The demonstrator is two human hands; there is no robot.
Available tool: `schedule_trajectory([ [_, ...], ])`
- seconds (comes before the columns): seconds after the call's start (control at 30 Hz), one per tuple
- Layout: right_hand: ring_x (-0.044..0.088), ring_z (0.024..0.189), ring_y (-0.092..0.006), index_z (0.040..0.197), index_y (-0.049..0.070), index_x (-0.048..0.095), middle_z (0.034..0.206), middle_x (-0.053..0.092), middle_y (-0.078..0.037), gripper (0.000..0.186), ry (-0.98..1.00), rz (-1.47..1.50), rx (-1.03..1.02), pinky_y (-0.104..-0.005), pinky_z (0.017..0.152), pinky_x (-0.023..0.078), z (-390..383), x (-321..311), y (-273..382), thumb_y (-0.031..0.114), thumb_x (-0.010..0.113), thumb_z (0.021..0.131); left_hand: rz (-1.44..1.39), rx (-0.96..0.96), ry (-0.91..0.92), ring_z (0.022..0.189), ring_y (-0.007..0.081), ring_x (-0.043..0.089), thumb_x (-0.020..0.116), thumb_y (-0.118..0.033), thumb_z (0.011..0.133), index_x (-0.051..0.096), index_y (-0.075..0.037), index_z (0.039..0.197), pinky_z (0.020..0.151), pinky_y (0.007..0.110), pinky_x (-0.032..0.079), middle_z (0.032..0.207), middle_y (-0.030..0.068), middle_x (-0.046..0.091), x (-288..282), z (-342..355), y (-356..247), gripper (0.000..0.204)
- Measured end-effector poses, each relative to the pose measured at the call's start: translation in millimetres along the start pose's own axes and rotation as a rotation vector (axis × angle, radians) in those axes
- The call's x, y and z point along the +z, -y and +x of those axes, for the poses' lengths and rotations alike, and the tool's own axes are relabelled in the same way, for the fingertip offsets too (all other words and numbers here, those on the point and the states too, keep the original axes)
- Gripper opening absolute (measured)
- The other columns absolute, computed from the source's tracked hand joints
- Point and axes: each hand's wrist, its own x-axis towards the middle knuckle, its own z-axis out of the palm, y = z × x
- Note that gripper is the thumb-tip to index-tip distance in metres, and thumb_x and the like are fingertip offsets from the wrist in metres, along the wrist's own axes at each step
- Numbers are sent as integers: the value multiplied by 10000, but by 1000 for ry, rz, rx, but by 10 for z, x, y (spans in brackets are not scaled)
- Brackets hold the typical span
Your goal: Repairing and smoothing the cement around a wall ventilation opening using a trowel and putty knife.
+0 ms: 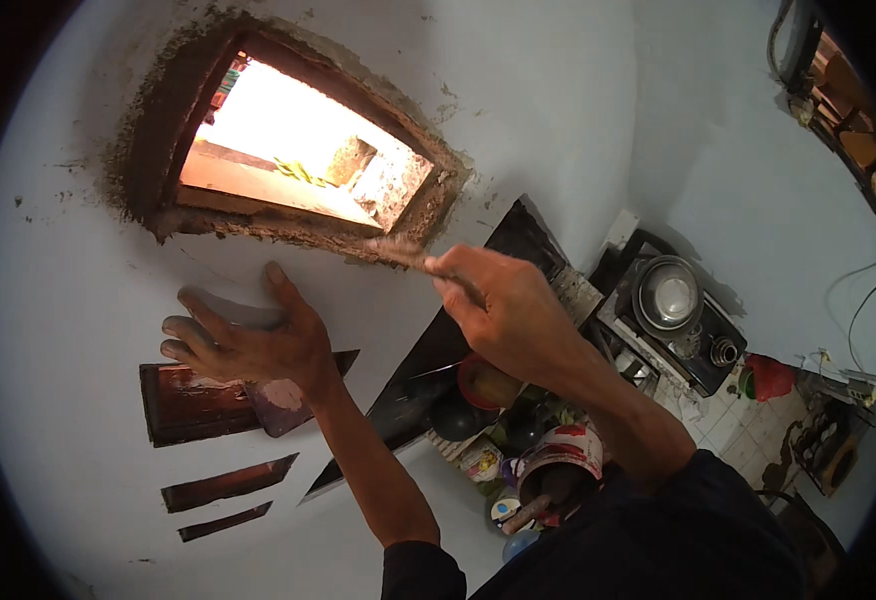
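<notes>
My right hand [503, 305] is closed around a slim tool [398, 250]; motion blurs its working end, so its exact kind cannot be made out. That end meets the rough mortar edge [343, 243] under the lower right corner of a small window opening [308, 150]. My left hand [253, 340] is open below the opening, fingers spread and thumb up, close to the pale wall. Behind its wrist shows a flat brownish piece with a rounded corner [280, 408]; whether the hand touches it cannot be told.
Dark reddish-brown panels [193, 405] show on the wall at lower left. A black slanted counter [438, 345] runs behind my arms. Below are a paint-smeared bucket [563, 450] and bowls. To the right, a metal pot [668, 292] stands on a gas stove [703, 345].
</notes>
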Motion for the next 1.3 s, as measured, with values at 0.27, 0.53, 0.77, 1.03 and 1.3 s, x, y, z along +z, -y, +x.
schedule_trajectory([
  [0.27,723,751,-223,1353,79,685,1004,663,-62,373,-160,-115,-595,-357,597,600,520,319,6,64,746,986,-27,-105,102,1633,510,180,577,-435,1134,421,-31,1668,1254,724,281,1690,227,313,-81,4,-101,687],
  [0.53,731,815,-195,1383,108,678,992,633,-38,485,-116,-243,-629,-347,602,614,336,340,-433,69,785,911,-37,-74,51,1633,503,198,521,-375,1160,424,-34,1668,1267,691,286,1708,212,307,-86,18,-50,619],
  [0.77,739,846,-196,1381,111,676,1009,635,-44,484,-223,-183,-810,-349,597,613,688,416,214,42,784,914,-37,-67,34,1632,491,217,511,-385,1166,431,-30,1664,1264,676,298,1727,206,299,-42,-3,-55,617],
  [1.03,702,722,-243,1350,25,684,983,693,-102,319,-149,98,-346,-385,647,584,57,267,17,-25,681,1035,-19,-75,40,1634,482,216,498,-413,1173,443,-28,1659,1266,665,301,1719,198,309,-61,37,-93,623],
  [1.3,757,732,-432,1129,-32,663,751,701,-261,177,-51,-166,-149,-516,670,567,484,187,644,136,619,1093,-45,-52,5,1633,471,222,511,-401,1169,447,-35,1662,1264,668,293,1708,200,317,-19,14,-42,617],
])
